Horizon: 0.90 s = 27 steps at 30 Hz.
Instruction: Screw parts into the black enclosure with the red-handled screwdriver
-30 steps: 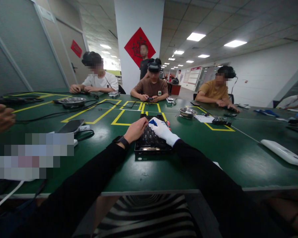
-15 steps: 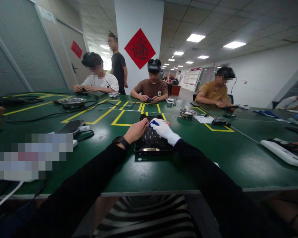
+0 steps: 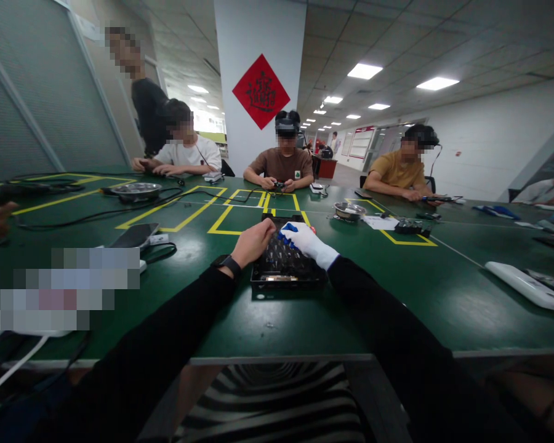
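A black open case (image 3: 277, 284) with several small shiny metal pieces in it lies in front of me on the green table. My left hand (image 3: 253, 242), bare with a dark watch on the wrist, is over the case's left side, its fingers curled together. My right hand (image 3: 305, 240) wears a white glove with blue fingertips and is over the right side, its fingers bent in a closed grip. Whatever either hand pinches is too small or hidden to make out. A small red thing (image 3: 313, 229) shows just behind the gloved hand.
A metal bowl (image 3: 349, 211) and a white paper (image 3: 379, 223) stand beyond to the right. Left are a phone (image 3: 136, 235), black cables and another metal dish (image 3: 136, 189). A white device (image 3: 526, 284) lies at right. Several people sit around the table.
My right hand has shifted slightly right and its blue fingertips show more, with a wider gap between my hands. A standing person in the background has moved left.
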Motion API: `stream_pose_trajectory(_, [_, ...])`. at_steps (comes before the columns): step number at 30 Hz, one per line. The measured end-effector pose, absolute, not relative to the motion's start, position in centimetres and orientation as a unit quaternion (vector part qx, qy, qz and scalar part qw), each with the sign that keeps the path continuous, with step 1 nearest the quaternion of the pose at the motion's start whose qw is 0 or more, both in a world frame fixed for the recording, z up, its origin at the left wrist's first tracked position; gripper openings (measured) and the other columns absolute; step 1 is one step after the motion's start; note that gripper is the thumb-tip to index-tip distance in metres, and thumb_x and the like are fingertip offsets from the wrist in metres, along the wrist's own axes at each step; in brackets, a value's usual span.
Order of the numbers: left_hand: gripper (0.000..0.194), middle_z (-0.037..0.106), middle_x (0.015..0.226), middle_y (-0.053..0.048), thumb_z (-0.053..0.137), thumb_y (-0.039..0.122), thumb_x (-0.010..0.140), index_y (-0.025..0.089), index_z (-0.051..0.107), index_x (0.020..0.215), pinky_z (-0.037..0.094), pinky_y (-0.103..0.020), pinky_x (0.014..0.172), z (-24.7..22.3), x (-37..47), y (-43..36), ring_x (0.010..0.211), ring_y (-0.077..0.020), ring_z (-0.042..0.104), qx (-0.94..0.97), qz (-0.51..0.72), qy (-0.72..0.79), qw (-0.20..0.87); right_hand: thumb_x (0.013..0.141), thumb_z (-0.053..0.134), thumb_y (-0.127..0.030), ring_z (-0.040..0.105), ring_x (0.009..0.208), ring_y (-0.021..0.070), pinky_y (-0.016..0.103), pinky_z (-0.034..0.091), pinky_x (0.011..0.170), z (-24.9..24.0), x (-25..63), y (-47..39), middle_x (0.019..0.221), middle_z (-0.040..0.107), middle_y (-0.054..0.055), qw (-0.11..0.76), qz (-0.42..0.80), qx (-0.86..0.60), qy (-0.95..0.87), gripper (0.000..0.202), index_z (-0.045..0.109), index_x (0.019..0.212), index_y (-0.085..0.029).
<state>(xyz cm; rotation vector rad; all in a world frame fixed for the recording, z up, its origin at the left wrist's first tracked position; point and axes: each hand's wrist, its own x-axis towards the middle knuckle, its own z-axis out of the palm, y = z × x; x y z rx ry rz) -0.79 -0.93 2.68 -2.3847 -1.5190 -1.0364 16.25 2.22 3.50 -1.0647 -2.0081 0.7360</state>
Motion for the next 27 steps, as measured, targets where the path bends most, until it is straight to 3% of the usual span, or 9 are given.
stream_pose_trajectory(4, [0.029,0.062,0.080,-0.007,0.031,0.042,0.089,0.020,0.048,0.097,0.037,-0.028,0.061,2.3,-1.5,-0.5,0.073,-0.0220,0.059,-0.702,-0.317,-0.630,0.098,0.073,0.055,-0.032,0.048,0.061,0.0099,0.024,0.041,0.063,4.0,16.1,1.7,0.070,0.057,-0.001,0.235,0.349,-0.299,-0.856,0.020,0.060,0.078,-0.013])
stream_pose_trajectory(9, [0.032,0.063,0.079,-0.006,0.037,0.049,0.084,0.020,0.052,0.083,0.038,-0.027,0.060,1.4,-2.3,0.5,0.075,-0.0219,0.059,-0.692,-0.261,-0.673,0.012,0.076,0.056,-0.030,0.052,0.083,0.0142,0.027,0.041,0.081,4.5,15.7,0.4,0.092,0.059,0.004,0.153,0.245,-0.214,-0.933,0.019,0.063,0.085,-0.014])
stream_pose_trajectory(14, [0.034,0.063,0.077,-0.006,0.036,0.047,0.084,0.019,0.050,0.070,0.036,-0.026,0.060,0.6,-2.6,1.4,0.073,-0.0192,0.058,-0.698,-0.257,-0.667,-0.034,0.078,0.054,-0.027,0.052,0.081,0.0133,0.025,0.041,0.078,5.0,15.6,-0.4,0.090,0.057,0.002,0.063,0.245,-0.194,-0.948,0.017,0.065,0.086,-0.016])
stream_pose_trajectory(19, [0.033,0.062,0.075,-0.005,0.036,0.046,0.084,0.019,0.049,0.069,0.035,-0.026,0.060,0.6,-2.7,1.5,0.071,-0.0181,0.056,-0.701,-0.269,-0.659,-0.041,0.079,0.051,-0.022,0.053,0.080,0.0128,0.023,0.041,0.075,5.0,15.3,-0.1,0.090,0.058,0.002,0.017,0.231,-0.201,-0.952,0.016,0.065,0.086,-0.017])
stream_pose_trajectory(27, [0.033,0.061,0.073,-0.004,0.036,0.046,0.084,0.020,0.050,0.070,0.033,-0.026,0.058,0.5,-2.6,1.6,0.069,-0.0180,0.055,-0.696,-0.266,-0.665,-0.048,0.080,0.053,-0.026,0.051,0.094,0.0165,0.026,0.036,0.087,6.6,14.3,-1.8,0.098,0.058,0.005,-0.032,0.135,-0.229,-0.963,0.019,0.066,0.090,-0.017])
